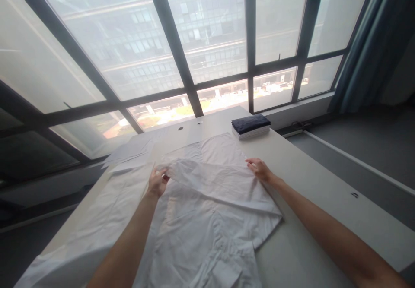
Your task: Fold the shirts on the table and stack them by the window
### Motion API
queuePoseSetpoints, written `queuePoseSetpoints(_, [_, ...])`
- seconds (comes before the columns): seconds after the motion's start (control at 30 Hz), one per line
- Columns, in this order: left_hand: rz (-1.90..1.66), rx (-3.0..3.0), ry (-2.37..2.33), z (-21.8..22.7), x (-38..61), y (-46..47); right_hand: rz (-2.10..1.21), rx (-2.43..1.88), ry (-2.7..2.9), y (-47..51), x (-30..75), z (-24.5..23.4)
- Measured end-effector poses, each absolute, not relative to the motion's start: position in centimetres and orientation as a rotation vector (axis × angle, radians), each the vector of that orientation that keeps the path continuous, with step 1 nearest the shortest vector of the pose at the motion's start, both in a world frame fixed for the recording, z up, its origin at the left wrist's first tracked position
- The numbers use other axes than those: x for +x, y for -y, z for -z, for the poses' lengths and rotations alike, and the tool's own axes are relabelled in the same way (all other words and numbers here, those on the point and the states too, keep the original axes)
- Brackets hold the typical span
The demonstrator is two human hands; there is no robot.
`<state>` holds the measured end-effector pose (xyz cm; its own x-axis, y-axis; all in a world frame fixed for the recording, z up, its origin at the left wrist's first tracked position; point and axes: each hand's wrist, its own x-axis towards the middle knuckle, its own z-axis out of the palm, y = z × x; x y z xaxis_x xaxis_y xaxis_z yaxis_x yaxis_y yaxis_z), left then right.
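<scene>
A white garment [194, 219] with gathered seams, which looks like a shirt, lies spread across the table in front of me. My left hand [158, 181] pinches a thin, lifted layer of it at the left. On the right, my right hand [258, 169] grips the garment's edge between thumb and fingers. The layer between both hands is raised and creased, and a pointed corner sticks out below my right hand. More white cloth [106, 210] is laid out to the left of my left forearm.
A folded stack with a dark navy cloth [251, 124] on top of white ones stands at the table's far right. White sheets [132, 152] lie at the far left. Tall windows [207, 29] rise behind the white table [301, 219]. A blue curtain [366, 59] hangs at the right.
</scene>
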<state>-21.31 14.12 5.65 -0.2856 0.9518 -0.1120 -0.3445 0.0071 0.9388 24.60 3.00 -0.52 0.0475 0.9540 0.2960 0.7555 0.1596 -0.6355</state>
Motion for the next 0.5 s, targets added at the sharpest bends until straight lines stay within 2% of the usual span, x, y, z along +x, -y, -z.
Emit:
queuePoseSetpoints(0.27, [-1.588,0.775,-1.150,-5.1,-22.8,-13.9,-0.300,-1.748,1.780,-4.9,25.0,1.3])
queuePoseSetpoints(0.5, [-1.383,0.799,-1.398,-2.9,-23.3,-14.7,-0.193,-1.703,1.874,-4.3,24.7,1.8])
